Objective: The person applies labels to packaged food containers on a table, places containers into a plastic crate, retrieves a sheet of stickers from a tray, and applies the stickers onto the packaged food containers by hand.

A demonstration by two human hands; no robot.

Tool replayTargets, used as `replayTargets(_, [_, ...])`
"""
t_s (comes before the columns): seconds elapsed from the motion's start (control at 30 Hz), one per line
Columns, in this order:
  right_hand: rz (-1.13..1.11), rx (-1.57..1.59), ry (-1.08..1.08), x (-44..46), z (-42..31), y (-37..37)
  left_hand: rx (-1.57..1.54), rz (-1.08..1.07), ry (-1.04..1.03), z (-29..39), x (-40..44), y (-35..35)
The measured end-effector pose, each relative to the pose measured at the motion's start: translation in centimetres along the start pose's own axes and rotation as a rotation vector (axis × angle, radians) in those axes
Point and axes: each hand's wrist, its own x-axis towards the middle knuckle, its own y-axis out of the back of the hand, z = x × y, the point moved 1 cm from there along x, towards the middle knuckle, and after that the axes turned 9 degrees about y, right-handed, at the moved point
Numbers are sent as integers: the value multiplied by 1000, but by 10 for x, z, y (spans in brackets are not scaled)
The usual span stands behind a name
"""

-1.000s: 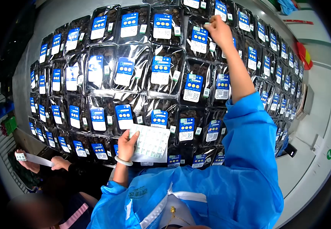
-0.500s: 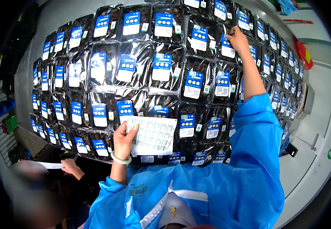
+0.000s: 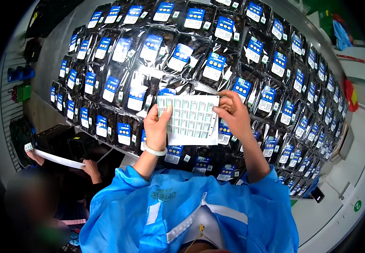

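Observation:
My left hand (image 3: 155, 128) grips a white sheet of small green-printed stickers (image 3: 189, 122) by its left edge, thumb on top. At the sheet's upper right corner my right hand (image 3: 236, 116) is closed, thumb and fingertips meeting the edge. Whether a loose sticker is between them is too small to tell. Beneath both hands lie rows of black film-wrapped trays (image 3: 180, 57) with dark, dried-looking pieces inside. Each tray bears a blue and white label. Several, such as the tray (image 3: 213, 67) just above the sheet, also show a small green sticker at the label's top.
A metal table (image 3: 49, 90) carries the trays. At lower left, another person's hands (image 3: 91, 169) hold a long white strip (image 3: 58, 158). Green and blue baskets (image 3: 21, 93) stand at far left. A red and yellow item (image 3: 351, 96) lies beyond the table's right side.
My right hand has come back from a tray at the upper right to the sticker sheet's edge. The sheet has risen slightly in view, and the view has turned.

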Motion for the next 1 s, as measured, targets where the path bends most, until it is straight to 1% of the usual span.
replayTargets(0.07, [97,-58,44,-8,-6,-15,-4,38,-37,-2,-9,8])
replayTargets(0.13, [226,-401,289,-11,-18,-26,-47,94,-77,2,-19,12])
replayTargets(0.17, [214,-595,364,-14,-20,-26,-36,113,-89,4,-24,16])
replayTargets(0.2, [188,-576,353,-18,-21,-29,-79,105,-88,7,-31,19])
replayTargets(0.27, [20,-162,164,-25,-21,-43,-12,99,-83,6,-40,31])
replayTargets(0.3, [-28,-21,127,-32,-27,-56,-44,59,-95,5,-46,34])
replayTargets(0.33, [-53,68,154,-36,-33,-68,-47,51,-130,3,-49,38])
replayTargets(0.47, [-92,56,74,-50,-36,-82,10,18,-163,8,-73,59])
replayTargets(0.6, [-128,-28,42,-68,-38,-91,107,-124,-163,21,-85,85])
replayTargets(0.67, [-163,-55,29,-78,-39,-95,57,-211,-251,31,-90,89])
replayTargets(0.7, [-187,-64,25,-83,-37,-97,196,-254,-297,34,-91,96])
replayTargets(0.73, [-210,-75,21,-89,-36,-100,142,-240,-230,32,-96,98])
replayTargets(0.77, [-135,-73,99,-94,-32,-106,183,-221,-172,32,-101,103])
replayTargets(0.8, [-119,-113,73,-100,-30,-107,221,-200,-113,31,-106,107])
replayTargets(0.83, [-104,-153,50,-106,-29,-108,232,-149,-177,31,-111,107])
replayTargets(0.87, [-89,-190,30,-110,-29,-109,248,-124,-181,30,-117,108])
replayTargets(0.9, [-39,-183,92,-116,-30,-116,265,-98,-189,31,-124,109])
replayTargets(0.93, [-34,-235,119,-120,-34,-118,283,-74,-201,35,-129,109])
replayTargets(0.97, [-30,-291,128,-124,-36,-120,365,-20,-253,40,-137,106])
replayTargets(1.0, [-25,-346,136,-127,-37,-121,359,0,-258,40,-141,107])
